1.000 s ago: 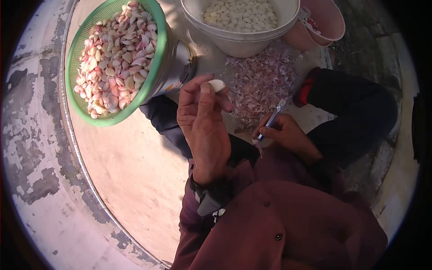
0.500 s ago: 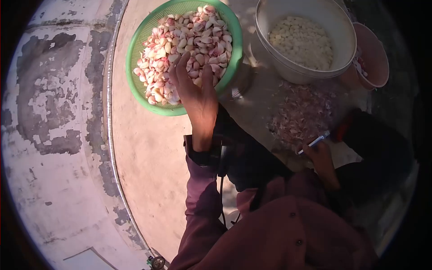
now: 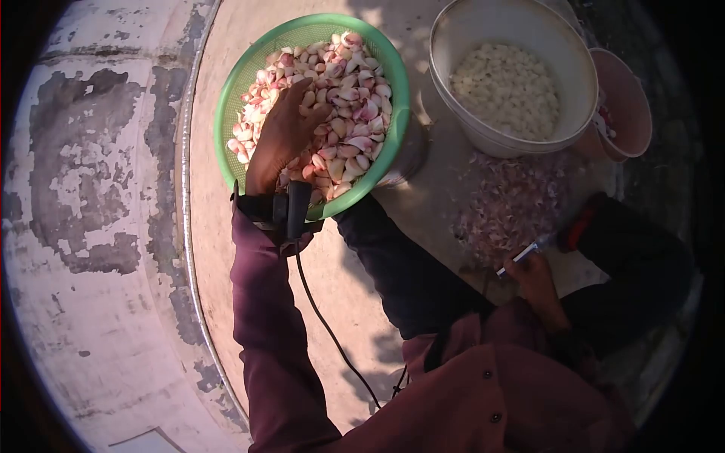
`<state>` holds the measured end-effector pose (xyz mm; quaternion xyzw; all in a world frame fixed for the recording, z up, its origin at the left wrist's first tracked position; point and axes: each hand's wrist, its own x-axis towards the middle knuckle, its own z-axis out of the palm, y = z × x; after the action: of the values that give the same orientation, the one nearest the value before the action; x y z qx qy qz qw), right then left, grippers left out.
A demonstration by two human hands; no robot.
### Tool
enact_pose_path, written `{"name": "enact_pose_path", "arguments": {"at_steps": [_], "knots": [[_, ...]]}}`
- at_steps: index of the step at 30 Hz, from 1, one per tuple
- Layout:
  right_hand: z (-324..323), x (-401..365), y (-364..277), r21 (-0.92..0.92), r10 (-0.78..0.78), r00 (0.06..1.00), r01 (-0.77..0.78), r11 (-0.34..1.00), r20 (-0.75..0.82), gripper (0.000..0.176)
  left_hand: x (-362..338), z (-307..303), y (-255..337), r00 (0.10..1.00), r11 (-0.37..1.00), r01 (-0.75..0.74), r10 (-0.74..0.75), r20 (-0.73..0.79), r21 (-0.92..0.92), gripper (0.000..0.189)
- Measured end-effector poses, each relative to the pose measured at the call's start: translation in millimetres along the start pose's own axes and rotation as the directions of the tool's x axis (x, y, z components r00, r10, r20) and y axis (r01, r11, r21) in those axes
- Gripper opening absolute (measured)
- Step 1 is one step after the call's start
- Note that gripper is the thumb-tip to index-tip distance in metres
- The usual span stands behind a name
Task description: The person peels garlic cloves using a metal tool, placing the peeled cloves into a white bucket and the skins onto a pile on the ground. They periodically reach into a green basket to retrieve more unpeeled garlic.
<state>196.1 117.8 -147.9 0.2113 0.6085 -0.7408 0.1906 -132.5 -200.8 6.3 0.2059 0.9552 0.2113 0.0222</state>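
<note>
My left hand (image 3: 283,134) reaches over the rim of a green mesh basket (image 3: 402,90) and rests on the unpeeled garlic cloves (image 3: 355,106) heaped inside. Its thumb and fingers are apart, with some fingertips hidden among the cloves. A dark strap with a black device (image 3: 297,211) sits at that wrist, and a cable runs down from it. Low on the right, my right hand (image 3: 536,281) is closed around a small knife (image 3: 518,258), its pale narrow length sticking out past the fingers. Below the knife's tip lies nothing I can make out clearly.
A large white bucket (image 3: 445,83) of peeled cloves (image 3: 506,90) stands at the upper right. Behind it is a pink bucket (image 3: 630,113) with a few pale bits. Garlic skins (image 3: 510,200) are piled on the ground between bucket and knife. A metal-edged ledge (image 3: 185,189) runs along the left.
My left hand has moved left and deeper into the basket, its fingers now down among the cloves. My right hand stays nearly in place with the knife.
</note>
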Motion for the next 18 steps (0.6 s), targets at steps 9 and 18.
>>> {"name": "enact_pose_path", "arguments": {"at_steps": [9, 18], "knots": [[-2.4, -2.5, 3.2, 0.003, 0.014, 0.999, -0.014, 1.000, -0.052, 0.012, -29.1, 26.9, 16.5, 0.993, 0.994, -0.091, 0.095, -0.072, 0.054, 0.018], [-3.0, -6.3, 4.6, 0.064, 0.001, 1.000, 0.000, 0.998, -0.007, 0.013, -37.3, -1.5, 4.3, 0.985, 0.976, -0.055, 0.018, -0.174, -0.210, 0.023]]}}
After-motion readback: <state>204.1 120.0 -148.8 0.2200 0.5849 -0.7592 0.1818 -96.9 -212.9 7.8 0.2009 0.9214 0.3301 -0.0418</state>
